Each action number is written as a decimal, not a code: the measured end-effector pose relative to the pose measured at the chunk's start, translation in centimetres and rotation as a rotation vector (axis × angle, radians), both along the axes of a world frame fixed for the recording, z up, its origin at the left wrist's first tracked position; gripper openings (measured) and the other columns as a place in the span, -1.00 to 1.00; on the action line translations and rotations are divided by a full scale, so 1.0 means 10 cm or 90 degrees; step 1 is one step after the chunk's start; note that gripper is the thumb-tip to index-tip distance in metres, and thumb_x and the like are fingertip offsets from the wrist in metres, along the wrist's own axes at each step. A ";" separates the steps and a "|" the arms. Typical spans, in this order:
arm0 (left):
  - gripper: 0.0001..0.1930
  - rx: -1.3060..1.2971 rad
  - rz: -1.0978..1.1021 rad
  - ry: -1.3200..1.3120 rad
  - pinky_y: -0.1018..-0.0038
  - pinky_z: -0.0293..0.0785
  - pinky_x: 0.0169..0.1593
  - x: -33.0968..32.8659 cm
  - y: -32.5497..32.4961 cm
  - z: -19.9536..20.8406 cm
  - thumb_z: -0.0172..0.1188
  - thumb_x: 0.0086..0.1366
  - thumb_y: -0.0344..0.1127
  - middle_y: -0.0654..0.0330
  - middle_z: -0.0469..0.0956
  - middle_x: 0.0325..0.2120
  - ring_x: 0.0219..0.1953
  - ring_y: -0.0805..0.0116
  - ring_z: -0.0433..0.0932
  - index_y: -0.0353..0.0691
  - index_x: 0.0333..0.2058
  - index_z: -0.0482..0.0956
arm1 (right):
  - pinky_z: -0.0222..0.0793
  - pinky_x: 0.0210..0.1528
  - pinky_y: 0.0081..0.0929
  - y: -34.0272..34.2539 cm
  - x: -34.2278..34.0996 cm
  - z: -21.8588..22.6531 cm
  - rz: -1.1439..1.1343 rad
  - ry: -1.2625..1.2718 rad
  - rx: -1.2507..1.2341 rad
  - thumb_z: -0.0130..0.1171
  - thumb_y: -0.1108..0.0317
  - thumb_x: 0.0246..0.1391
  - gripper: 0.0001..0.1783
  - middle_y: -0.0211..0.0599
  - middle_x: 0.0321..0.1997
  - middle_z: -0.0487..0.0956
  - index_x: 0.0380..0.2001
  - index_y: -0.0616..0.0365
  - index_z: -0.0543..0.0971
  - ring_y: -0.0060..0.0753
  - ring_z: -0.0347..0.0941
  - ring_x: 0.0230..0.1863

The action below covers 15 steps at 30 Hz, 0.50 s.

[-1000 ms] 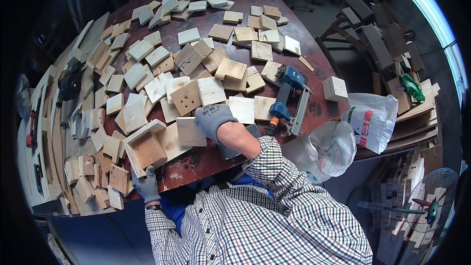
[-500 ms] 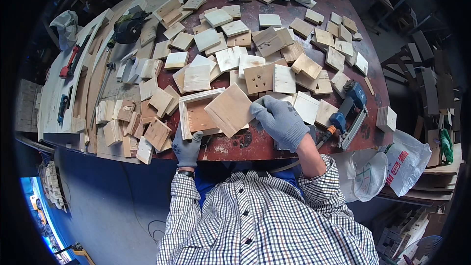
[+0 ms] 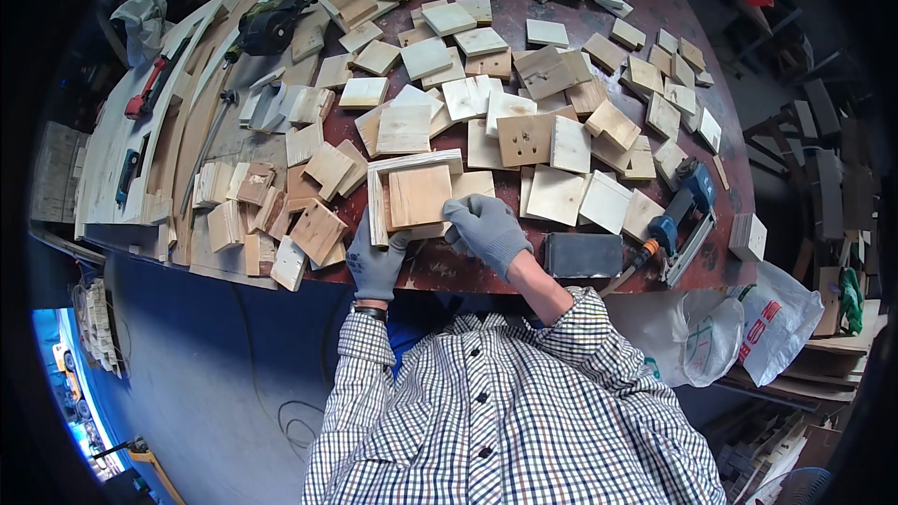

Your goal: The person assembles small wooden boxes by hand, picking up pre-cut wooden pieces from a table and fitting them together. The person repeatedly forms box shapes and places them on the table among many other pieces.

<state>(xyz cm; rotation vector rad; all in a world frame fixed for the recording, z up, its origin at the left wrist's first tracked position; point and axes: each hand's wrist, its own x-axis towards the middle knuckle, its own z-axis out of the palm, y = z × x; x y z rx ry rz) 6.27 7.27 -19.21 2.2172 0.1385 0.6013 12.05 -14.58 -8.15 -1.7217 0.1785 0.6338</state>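
The frame (image 3: pixel 377 194), a wooden piece with walls along its far and left sides, is at the near edge of the red surface (image 3: pixel 458 273). The square board (image 3: pixel 421 194) is within the frame's outline, near those walls; whether it touches them cannot be told. Both hands wear grey gloves. The left hand (image 3: pixel 376 257) is curled around the frame's near left corner, its thumb on the near side. The right hand (image 3: pixel 488 232), to the right of the frame, has its fingers drawn together at the board's near right edge, pinching it.

Beyond the frame, loose blocks (image 3: pixel 427 57) are scattered over the surface, some overlapping; a holed board (image 3: pixel 526 140) is among the nearer ones. More blocks are piled just left of the frame. Well to its right are a dark slab (image 3: pixel 583 255) and, farther, a blue nailer (image 3: pixel 687 189). Far left of the frame are a red tool (image 3: pixel 147 89), a metal rod (image 3: pixel 210 159) and, farther back, a black tool (image 3: pixel 269 26).
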 end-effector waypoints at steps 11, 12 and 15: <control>-0.08 0.012 -0.024 0.023 0.17 0.62 0.06 0.01 0.02 0.01 0.31 0.25 0.38 -0.11 0.63 0.09 0.04 -0.07 0.68 -0.32 0.29 0.44 | 0.53 -0.37 -0.45 0.06 0.06 -0.18 0.051 -0.098 -0.072 0.15 -0.05 0.31 -0.46 -0.23 -0.52 0.70 -0.31 0.32 0.67 -0.43 0.63 -0.51; -0.07 0.029 -0.010 0.001 0.17 0.62 0.05 0.01 0.00 -0.01 0.29 0.26 0.39 -0.13 0.63 0.07 0.04 -0.08 0.68 -0.32 0.30 0.42 | 0.52 -0.40 -0.47 0.05 0.04 -0.08 0.051 -0.085 -0.069 0.17 -0.04 0.31 -0.47 -0.25 -0.53 0.69 -0.31 0.32 0.67 -0.46 0.62 -0.52; -0.05 0.035 -0.005 0.024 0.16 0.64 0.03 0.00 0.00 0.05 0.29 0.25 0.40 -0.15 0.65 0.03 0.03 -0.12 0.69 -0.32 0.32 0.39 | 0.48 -0.44 -0.55 -0.12 -0.01 0.11 -0.022 -0.092 0.002 0.29 0.09 0.29 -0.60 -0.32 -0.54 0.66 -0.29 0.31 0.67 -0.57 0.58 -0.53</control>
